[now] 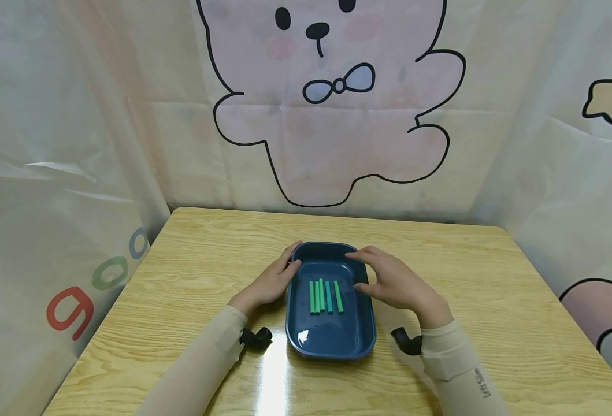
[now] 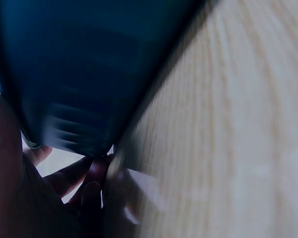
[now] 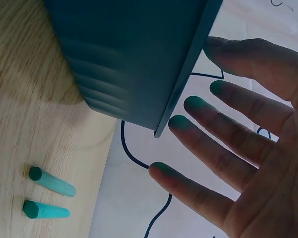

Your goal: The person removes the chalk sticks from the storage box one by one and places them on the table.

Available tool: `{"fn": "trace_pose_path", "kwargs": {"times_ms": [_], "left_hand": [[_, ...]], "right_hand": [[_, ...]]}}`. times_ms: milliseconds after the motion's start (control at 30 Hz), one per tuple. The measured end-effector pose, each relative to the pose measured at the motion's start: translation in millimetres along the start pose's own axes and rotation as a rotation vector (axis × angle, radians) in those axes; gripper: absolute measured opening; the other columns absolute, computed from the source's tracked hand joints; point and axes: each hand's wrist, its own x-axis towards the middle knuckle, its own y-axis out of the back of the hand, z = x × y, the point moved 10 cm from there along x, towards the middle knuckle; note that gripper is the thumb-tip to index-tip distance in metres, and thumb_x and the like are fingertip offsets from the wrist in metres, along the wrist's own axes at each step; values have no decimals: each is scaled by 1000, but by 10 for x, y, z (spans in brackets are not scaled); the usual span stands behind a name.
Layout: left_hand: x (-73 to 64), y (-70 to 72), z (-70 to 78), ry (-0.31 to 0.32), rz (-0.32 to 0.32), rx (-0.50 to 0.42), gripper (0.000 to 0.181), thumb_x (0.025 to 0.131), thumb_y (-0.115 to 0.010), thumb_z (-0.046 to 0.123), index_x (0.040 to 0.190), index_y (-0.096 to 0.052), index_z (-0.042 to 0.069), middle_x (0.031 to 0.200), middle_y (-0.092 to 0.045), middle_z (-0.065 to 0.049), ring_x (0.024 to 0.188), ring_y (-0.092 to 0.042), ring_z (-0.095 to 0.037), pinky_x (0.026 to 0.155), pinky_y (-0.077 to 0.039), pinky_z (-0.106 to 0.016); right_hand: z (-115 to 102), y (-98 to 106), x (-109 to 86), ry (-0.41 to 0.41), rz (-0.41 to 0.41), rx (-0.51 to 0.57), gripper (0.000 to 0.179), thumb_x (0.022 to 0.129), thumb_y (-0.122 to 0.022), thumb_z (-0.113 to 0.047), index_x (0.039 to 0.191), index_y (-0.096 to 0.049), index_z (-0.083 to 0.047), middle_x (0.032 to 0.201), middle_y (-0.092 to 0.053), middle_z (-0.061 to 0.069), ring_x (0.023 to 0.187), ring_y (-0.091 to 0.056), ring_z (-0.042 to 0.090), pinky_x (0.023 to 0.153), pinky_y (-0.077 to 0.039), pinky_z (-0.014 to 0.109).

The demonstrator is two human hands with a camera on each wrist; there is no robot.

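Observation:
A deep blue rectangular tray (image 1: 332, 341) stands on the table, its long sides pointing away from me. Several green chalk sticks (image 1: 338, 297) and one bluer chalk stick (image 1: 329, 297) lie side by side on its floor. My left hand (image 1: 271, 281) holds the tray's far left side, thumb at the rim and fingers along the outer wall. At the far right rim, my right hand (image 1: 396, 280) is spread, thumb and index finger apart. In the right wrist view, its fingertips (image 3: 179, 122) look green and stand outside the tray wall, with no chalk held.
Two green sticks (image 3: 50, 182) lie on the table beyond the tray in the right wrist view. The wooden table (image 1: 207, 242) extends on both sides of the tray. A curtain with a printed bear (image 1: 316, 150) hangs behind it. Black wrist mounts (image 1: 256, 338) project from both sleeves.

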Motion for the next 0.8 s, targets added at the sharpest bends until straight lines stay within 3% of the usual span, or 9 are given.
{"fn": "trace_pose_path", "kwargs": {"times_ms": [367, 800], "left_hand": [[-3, -1, 1, 6, -1, -10, 54, 114, -34, 41, 166, -18, 37, 168, -34, -10, 153, -37, -34, 123, -32, -57], [4, -7, -5, 0, -5, -7, 56, 115, -34, 39, 167, -17, 31, 168, -35, -9, 153, -37, -31, 124, -31, -56]], "right_hand": [[-35, -54, 17, 18, -15, 5, 63, 92, -80, -20, 150, -55, -10, 140, -60, 14, 122, -64, 34, 99, -56, 52], [-22, -135, 47, 11, -38, 12, 62, 91, -80, -19, 148, -57, -8, 140, -61, 15, 125, -63, 34, 102, -55, 53]]}}
